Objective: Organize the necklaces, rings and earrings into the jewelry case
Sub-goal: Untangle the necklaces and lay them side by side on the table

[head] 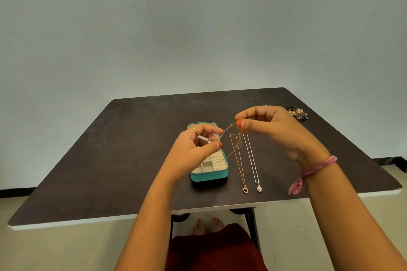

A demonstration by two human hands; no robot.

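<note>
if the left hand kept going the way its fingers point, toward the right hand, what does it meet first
Most likely the right hand. The left hand points up and right along the thin chain both hands pinch, and only that chain shows in the gap between them. Depth is unclear from this one view.

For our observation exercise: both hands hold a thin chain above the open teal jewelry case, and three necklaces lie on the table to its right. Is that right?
Not quite. The head view shows two necklaces, not three: a gold necklace and a silver necklace. The rest holds.
</note>
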